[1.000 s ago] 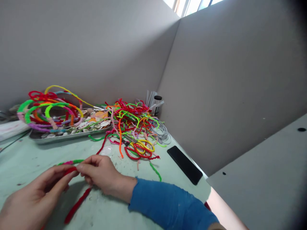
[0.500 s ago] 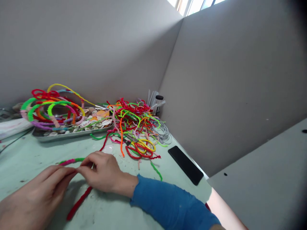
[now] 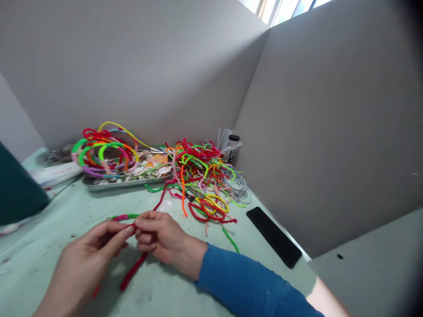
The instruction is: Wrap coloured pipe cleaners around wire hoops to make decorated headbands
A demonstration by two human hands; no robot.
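Observation:
My left hand (image 3: pixel 87 253) and my right hand (image 3: pixel 167 237) meet above the green table cover. Both pinch a red pipe cleaner (image 3: pixel 133 225), thumbs and forefingers close together; most of it is hidden by my fingers. Behind my fingertips shows a band of pipe cleaner in green and pink (image 3: pixel 124 216). Below my right hand a thicker dark red fuzzy length (image 3: pixel 132 274) lies on the table; whether it joins the held piece I cannot tell. Under my left hand an orange-red tip (image 3: pixel 95 291) peeks out.
A metal tray (image 3: pixel 132 184) of shells carries several coloured hoops (image 3: pixel 102 152). To its right are a tangled pile of pipe cleaners (image 3: pixel 194 158), red- and yellow-handled scissors (image 3: pixel 208 209), grey wire (image 3: pixel 238 187), a black-capped bottle (image 3: pixel 233 147) and a black phone (image 3: pixel 274 237).
The view has swung left, bringing a dark teal object in at the left edge. My left thumb now lies over the red pipe cleaner, and my right fingers have curled in more.

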